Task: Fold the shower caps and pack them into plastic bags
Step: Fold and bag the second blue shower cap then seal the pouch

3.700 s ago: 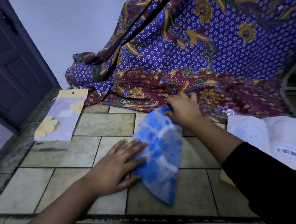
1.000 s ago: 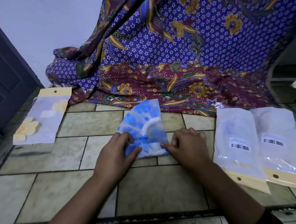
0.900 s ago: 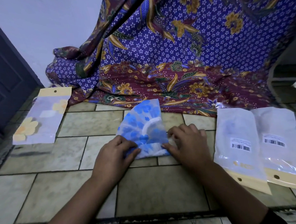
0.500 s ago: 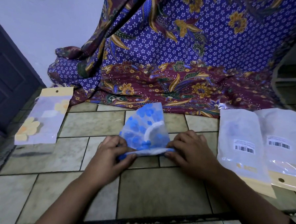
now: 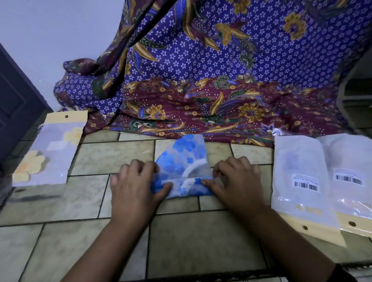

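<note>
Under the fingers (image 5: 137,166) there's a tiled floor (image 5: 197,243), pale stone-coloured squares with dark grout lines, running out to both sides of them. Just beyond the fingers hangs a big batik cloth (image 5: 199,75): purple with small white flowers up high, then a maroon band with gold leaves where its hem spills onto the tiles. Far left of the fingers is a dark panelled door (image 5: 4,103). Between it and the cloth is a plain pale wall (image 5: 56,35). Far right there's dim shelving (image 5: 364,101), too dark to make out.
</note>
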